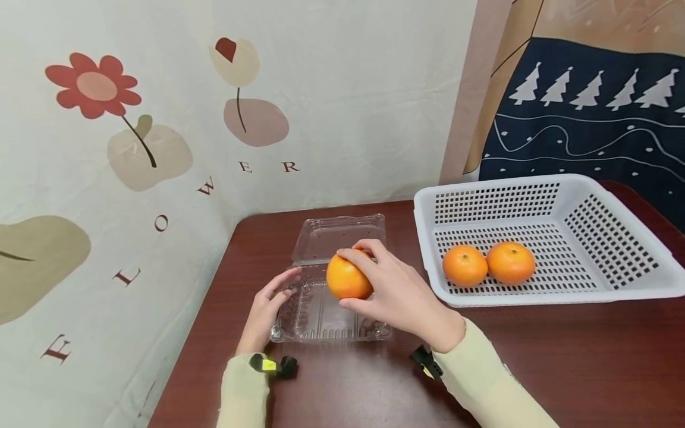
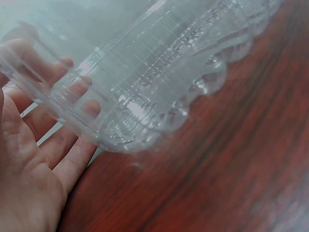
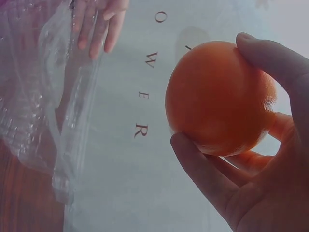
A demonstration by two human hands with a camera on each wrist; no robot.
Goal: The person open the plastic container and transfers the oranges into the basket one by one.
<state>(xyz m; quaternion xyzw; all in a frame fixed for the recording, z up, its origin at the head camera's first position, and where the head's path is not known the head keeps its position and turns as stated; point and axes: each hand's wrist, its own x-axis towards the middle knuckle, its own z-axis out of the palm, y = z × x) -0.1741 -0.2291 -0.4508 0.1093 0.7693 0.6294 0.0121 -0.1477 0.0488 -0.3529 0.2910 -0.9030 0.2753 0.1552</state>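
Observation:
My right hand grips an orange between thumb and fingers, over the clear plastic clamshell container. In the right wrist view the orange shows whole, with fingers round its far side. The container lies with its lid folded back toward the wall. At its left side is my left hand, fingers loosely extended along the wall. Through the clear plastic the left wrist view shows those fingertips.
A white perforated basket stands on the right of the dark red-brown table. Inside it two oranges sit side by side. A cloth with printed flowers hangs behind and to the left of the table.

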